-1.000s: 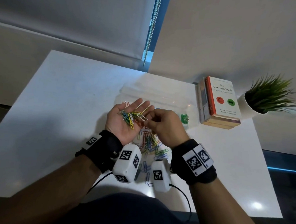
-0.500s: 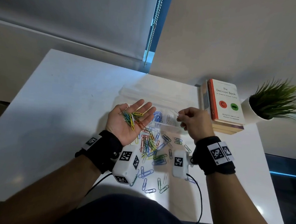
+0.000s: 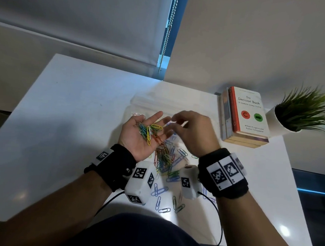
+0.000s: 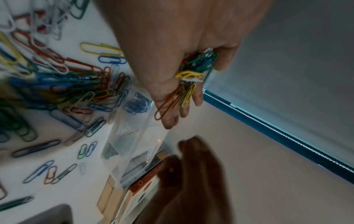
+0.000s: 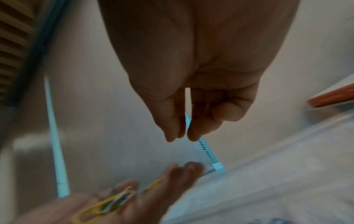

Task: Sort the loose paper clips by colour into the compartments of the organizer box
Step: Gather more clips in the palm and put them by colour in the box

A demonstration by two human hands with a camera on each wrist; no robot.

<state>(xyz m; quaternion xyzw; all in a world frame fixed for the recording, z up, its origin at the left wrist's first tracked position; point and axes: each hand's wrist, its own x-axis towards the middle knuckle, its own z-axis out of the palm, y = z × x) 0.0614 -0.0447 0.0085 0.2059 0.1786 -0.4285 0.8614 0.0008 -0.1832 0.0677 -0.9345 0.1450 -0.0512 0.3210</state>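
Note:
My left hand (image 3: 138, 138) lies palm up above the table, fingers nearly straight, with a small bunch of mixed-colour paper clips (image 3: 148, 130) resting on the palm; the same bunch (image 4: 191, 75) shows in the left wrist view. My right hand (image 3: 193, 132) hovers, blurred, just right of the left fingertips. Its thumb and fingers (image 5: 182, 137) hang close together with nothing between them. The clear organizer box (image 3: 140, 102) lies behind both hands, and blue clips (image 4: 137, 104) fill one compartment. A pile of loose clips (image 3: 167, 161) lies on the white table between my wrists.
A stack of books (image 3: 248, 113) lies right of the box, with a potted plant (image 3: 303, 114) beyond it. Scattered single clips (image 3: 161, 191) lie near the table's front edge. Bare white table (image 3: 63, 116) spreads out to the left.
The right hand pinched at the left palm, swung right over the box, and has now come back left beside the left fingertips, empty. The left hand stayed put.

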